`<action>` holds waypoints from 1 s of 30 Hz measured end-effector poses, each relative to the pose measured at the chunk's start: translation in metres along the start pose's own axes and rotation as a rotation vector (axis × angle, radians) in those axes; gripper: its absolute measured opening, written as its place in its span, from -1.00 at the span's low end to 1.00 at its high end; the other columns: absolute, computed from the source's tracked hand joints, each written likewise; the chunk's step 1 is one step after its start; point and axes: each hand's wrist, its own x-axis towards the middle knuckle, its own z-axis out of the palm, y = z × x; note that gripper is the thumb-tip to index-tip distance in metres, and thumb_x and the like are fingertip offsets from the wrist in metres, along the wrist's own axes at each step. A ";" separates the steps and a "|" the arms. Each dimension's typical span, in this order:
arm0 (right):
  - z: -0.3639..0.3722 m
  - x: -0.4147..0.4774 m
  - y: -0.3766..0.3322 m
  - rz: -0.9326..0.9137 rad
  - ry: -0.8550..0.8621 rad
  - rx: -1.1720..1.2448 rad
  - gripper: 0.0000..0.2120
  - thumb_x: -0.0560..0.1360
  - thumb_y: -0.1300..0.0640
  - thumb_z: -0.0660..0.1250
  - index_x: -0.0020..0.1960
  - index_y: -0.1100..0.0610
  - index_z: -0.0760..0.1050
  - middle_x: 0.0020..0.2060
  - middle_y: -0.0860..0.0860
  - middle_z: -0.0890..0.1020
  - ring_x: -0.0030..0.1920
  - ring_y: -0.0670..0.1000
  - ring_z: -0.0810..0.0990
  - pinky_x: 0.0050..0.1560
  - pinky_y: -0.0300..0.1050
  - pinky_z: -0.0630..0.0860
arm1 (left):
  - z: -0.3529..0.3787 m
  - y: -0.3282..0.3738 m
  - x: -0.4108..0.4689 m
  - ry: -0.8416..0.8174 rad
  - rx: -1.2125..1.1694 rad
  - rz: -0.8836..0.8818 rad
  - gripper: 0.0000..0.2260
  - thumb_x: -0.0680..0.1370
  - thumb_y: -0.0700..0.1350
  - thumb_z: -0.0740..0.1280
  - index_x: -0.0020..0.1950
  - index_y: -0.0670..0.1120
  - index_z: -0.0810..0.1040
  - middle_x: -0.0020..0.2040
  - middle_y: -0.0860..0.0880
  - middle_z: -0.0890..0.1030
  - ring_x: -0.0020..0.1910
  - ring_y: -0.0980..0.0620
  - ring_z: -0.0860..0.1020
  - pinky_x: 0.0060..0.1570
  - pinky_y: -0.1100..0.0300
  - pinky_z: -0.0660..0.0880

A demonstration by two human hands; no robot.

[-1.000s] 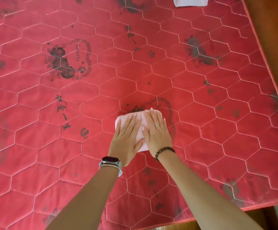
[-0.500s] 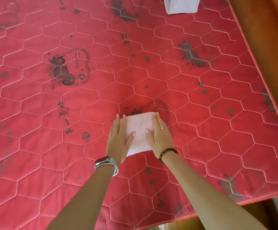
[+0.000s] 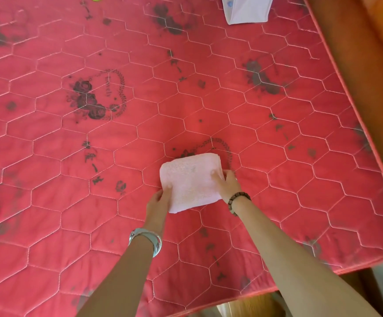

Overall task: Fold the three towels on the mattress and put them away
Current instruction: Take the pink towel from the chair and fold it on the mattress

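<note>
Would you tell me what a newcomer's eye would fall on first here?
The folded pink towel, low in the middle of the red quilted mattress, stands out most, with the left hand and right hand gripping its two sides. Next comes a white item at the top edge, partly cut off by the frame.

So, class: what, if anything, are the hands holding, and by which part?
The folded pink towel: left hand grips its left edge, right hand its right edge.

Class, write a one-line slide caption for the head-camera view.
The left hand and right hand grip opposite sides of a folded pink towel on the red quilted mattress.
</note>
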 end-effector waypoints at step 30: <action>-0.072 -0.206 -0.156 -0.080 -0.211 0.573 -0.53 0.47 -0.15 0.37 0.15 0.22 0.58 0.05 0.14 0.69 0.07 0.13 0.67 0.12 0.05 0.59 | -0.065 0.187 -0.228 -0.246 -0.259 0.210 -0.69 0.57 0.06 0.33 0.17 -0.13 0.62 0.08 -0.12 0.71 0.09 -0.06 0.67 0.07 0.03 0.56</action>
